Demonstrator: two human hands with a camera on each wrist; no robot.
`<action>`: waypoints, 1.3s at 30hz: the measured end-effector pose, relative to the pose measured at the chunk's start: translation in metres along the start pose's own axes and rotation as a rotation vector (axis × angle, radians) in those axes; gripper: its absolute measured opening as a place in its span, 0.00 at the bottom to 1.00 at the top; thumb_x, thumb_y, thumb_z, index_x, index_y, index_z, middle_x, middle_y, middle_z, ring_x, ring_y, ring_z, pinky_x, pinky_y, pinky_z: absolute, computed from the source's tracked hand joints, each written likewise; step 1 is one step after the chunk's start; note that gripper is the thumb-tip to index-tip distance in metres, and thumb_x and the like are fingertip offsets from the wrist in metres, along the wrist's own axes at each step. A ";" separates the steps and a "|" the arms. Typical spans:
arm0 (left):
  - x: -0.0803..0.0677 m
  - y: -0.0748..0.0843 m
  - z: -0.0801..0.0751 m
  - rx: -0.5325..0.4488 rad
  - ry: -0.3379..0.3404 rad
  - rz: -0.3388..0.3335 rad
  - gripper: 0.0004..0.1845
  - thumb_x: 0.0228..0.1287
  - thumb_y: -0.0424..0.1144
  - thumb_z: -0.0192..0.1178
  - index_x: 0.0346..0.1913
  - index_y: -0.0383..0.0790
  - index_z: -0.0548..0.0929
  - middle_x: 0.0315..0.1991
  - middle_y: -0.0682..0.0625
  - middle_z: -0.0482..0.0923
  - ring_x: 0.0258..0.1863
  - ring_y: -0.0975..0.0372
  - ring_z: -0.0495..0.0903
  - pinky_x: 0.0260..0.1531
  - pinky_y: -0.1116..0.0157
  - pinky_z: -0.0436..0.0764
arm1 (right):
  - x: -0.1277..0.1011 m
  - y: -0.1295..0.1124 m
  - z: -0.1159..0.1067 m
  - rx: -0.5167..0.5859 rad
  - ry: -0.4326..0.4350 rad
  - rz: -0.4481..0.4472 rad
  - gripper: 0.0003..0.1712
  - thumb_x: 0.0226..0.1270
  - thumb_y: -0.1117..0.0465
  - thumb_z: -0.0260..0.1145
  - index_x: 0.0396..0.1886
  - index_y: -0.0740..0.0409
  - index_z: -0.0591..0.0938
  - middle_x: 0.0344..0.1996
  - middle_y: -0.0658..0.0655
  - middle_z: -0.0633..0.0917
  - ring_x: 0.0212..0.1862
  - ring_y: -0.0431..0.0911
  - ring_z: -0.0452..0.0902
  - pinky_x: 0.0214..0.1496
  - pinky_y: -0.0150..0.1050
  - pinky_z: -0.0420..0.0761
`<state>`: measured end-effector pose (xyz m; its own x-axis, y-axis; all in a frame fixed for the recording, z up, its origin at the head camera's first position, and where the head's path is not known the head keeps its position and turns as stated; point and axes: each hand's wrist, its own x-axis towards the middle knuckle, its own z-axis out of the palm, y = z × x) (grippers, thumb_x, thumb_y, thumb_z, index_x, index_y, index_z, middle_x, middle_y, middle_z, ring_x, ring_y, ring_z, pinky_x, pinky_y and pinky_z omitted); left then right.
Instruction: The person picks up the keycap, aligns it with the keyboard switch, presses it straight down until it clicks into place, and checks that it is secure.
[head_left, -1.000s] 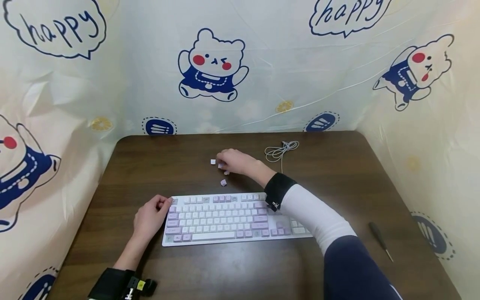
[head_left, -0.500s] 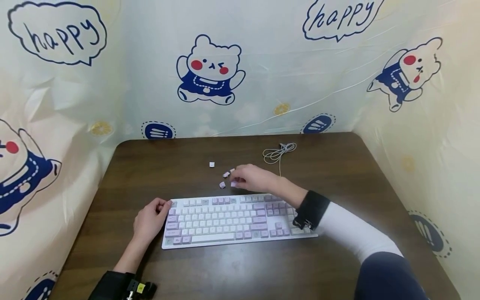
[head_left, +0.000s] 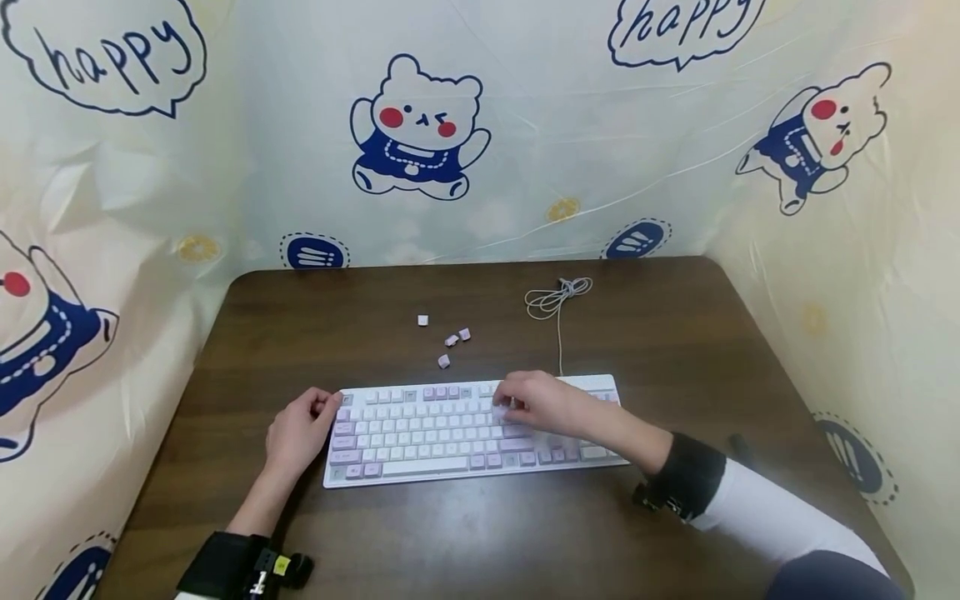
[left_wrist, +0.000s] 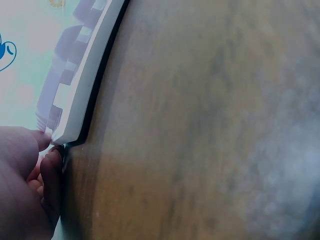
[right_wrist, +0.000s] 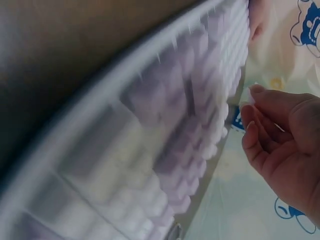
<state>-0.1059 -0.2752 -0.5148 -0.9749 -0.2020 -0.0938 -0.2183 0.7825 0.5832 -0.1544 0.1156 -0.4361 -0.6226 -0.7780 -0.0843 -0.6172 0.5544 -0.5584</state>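
The left hand (head_left: 300, 433) rests on the brown tabletop (head_left: 352, 542) at the left end of the keyboard (head_left: 420, 433). Its fingers (left_wrist: 47, 165) are curled, and the thumb and fingertips touch the top left corner of the keyboard. In the left wrist view the thumb presses on the white edge of that corner.

The keyboard is white with light purple keys. It lies flat near the front of the tabletop, between the two hands.

Behind the keyboard, four small loose keycaps lie on the tabletop. One white keycap (head_left: 423, 320) sits alone, farthest back. Two purple keycaps (head_left: 457, 337) lie close together, just to the right of it. One more purple keycap (head_left: 444, 362) lies nearer the keyboard, just behind its back edge.

To the right of the keycaps, a white cable (head_left: 557, 298) lies in loose loops. It runs from there to the back edge of the keyboard.

The right hand (head_left: 536, 402) is over the right middle part of the keyboard, above the top rows of keys. Its fingers (right_wrist: 260, 120) are bent and held close together. In the right wrist view the thumb and first finger pinch a small white keycap (right_wrist: 246, 98) just above the keys.

A black band (head_left: 686, 483) sits on the right wrist, with a white sleeve (head_left: 780, 521) behind it. A dark thin tool (head_left: 738, 446) peeks out just behind that wrist, mostly hidden.

A cloth wall (head_left: 570, 133) with cartoon bears stands all around the tabletop.
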 end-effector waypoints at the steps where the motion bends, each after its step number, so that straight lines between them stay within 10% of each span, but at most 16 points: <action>1: 0.000 0.000 0.000 -0.001 -0.002 -0.001 0.22 0.80 0.54 0.54 0.47 0.36 0.83 0.32 0.46 0.79 0.33 0.52 0.76 0.35 0.57 0.65 | -0.005 -0.001 0.003 0.003 0.001 -0.003 0.09 0.70 0.66 0.72 0.47 0.58 0.88 0.41 0.52 0.86 0.39 0.42 0.78 0.46 0.34 0.81; 15: 0.002 -0.002 0.001 0.004 0.007 0.003 0.22 0.80 0.54 0.53 0.46 0.36 0.84 0.32 0.46 0.78 0.33 0.51 0.76 0.36 0.57 0.65 | -0.045 -0.009 0.038 -0.049 0.086 -0.070 0.07 0.68 0.68 0.72 0.44 0.60 0.86 0.38 0.52 0.84 0.41 0.41 0.79 0.48 0.36 0.81; 39: 0.002 0.001 0.001 -0.010 -0.023 -0.040 0.24 0.80 0.56 0.52 0.49 0.36 0.83 0.34 0.45 0.78 0.35 0.50 0.75 0.38 0.56 0.64 | -0.048 -0.020 0.055 -0.213 0.163 -0.100 0.07 0.69 0.65 0.72 0.35 0.56 0.80 0.29 0.48 0.76 0.30 0.40 0.71 0.37 0.33 0.77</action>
<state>-0.1081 -0.2744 -0.5155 -0.9663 -0.2192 -0.1352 -0.2563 0.7679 0.5870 -0.0860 0.1254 -0.4659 -0.6123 -0.7836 0.1057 -0.7555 0.5405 -0.3702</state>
